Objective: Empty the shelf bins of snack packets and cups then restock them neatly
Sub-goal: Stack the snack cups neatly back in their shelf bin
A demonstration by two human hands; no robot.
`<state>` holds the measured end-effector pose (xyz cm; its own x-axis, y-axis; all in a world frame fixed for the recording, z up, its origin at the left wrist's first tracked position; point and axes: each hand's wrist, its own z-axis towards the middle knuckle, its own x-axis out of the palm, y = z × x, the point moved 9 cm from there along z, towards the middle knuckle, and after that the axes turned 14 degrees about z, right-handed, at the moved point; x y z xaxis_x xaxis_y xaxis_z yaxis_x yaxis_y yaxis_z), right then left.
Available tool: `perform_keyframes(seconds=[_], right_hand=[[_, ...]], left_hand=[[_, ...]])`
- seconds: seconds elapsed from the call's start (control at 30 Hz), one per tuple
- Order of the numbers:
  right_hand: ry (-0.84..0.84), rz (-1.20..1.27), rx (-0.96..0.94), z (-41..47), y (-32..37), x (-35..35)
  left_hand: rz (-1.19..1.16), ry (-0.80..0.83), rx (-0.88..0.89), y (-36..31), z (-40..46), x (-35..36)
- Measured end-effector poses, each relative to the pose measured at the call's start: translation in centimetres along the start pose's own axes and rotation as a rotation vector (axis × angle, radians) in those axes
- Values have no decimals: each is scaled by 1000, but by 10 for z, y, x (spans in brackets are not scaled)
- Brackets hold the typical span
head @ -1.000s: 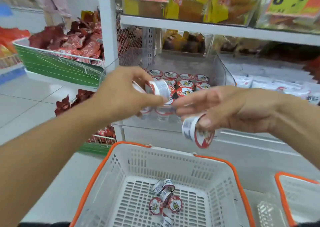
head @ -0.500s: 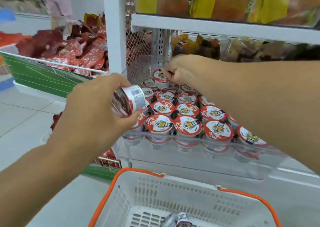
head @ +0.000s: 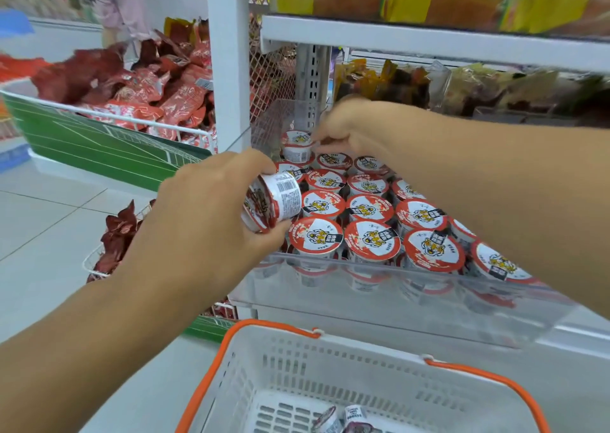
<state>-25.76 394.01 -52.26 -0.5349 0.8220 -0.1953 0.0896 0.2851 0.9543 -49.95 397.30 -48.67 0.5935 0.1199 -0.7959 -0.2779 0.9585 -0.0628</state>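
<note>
The left hand [head: 211,221] holds 1 small cup [head: 272,201] tipped on its side, fingers and thumb curled round its wall, just in front of the near left corner of the clear shelf bin [head: 396,287]. The right hand [head: 350,129] reaches to the far left corner, where its fingertips pinch the rim of an upper cup [head: 297,147] that sits on top of the bottom layer. That layer of cups [head: 371,239] stands upright in neat rows, red and white lids up. More cups lie in the white basket [head: 330,363] with orange handles, near and below the bin.

These cups look light and stiff-walled, with thin foil lids that could dent or puncture, so pressing down on a lid is risky. The safest hold is probably across the side wall or under the rim, thumb opposite fingers. The printed wall seems smooth, so a loose pinch could slip.
</note>
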Motion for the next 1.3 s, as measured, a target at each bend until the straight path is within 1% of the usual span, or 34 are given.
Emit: perform_keyframes(seconds=[0.07, 0.1, 0.13, 0.17, 0.23, 0.27, 0.3, 0.37, 0.47, 0.53, 0.57, 0.63, 0.67, 0.77, 0.87, 0.9, 1.0, 1.1, 1.23, 1.3], right_hand=[[-53, -114, -55, -18, 9, -14], [-43, -172, -110, -33, 15, -18], [-6, -176, -127, -50, 18, -18], [113, -129, -118, -71, 17, -11], [405, -94, -37, -110, 8, 8], [509, -100, -20, -127, 4, 16], [558, -120, -38, -136, 1, 20], [529, -133, -73, -134, -1, 18], [458, -42, -3, -113, -7, 1], [319, 107, 42, -86, -9, -20], [220, 159, 39, -71, -10, -32], [51, 142, -15, -46, -10, -52], [7, 84, -56, -38, -8, -55], [-17, -156, -210, -28, 3, -49], [-106, -553, -354, -28, 16, -45], [-137, -628, -376, -28, 16, -46], [-168, -689, -384, -27, 9, -48], [-150, -669, -391, -29, 6, -49], [-65, -736, -329, -38, 6, -51], [-73, -664, -340, -51, 14, -59]], left_hand=[[-49, -8, -60, 0, 2, 0], [-83, -20, -99, 2, 2, 1], [-122, -36, -135, 2, 3, 1], [-167, -56, -163, 3, 3, 0], [-267, -88, -199, 0, 5, -1], [-308, -94, -204, -2, 5, -1], [-334, -93, -199, -6, 6, -1], [-347, -70, -176, -12, 8, 0], [-339, -34, -168, -13, 9, 5], [-315, 6, -163, -11, 9, 12], [-309, 44, -152, -12, 7, 17], [-306, 127, -123, -15, 4, 28], [-303, 146, -108, -16, 2, 31], [-316, 143, -108, -14, 3, 36], [-344, 123, -151, -7, 5, 36], [-359, 113, -169, -5, 4, 35], [-381, 76, -206, -1, 4, 29], [-397, 64, -241, -1, 5, 26], [-517, 71, -321, -2, 7, 29], [-601, 40, -368, -2, 9, 29]])
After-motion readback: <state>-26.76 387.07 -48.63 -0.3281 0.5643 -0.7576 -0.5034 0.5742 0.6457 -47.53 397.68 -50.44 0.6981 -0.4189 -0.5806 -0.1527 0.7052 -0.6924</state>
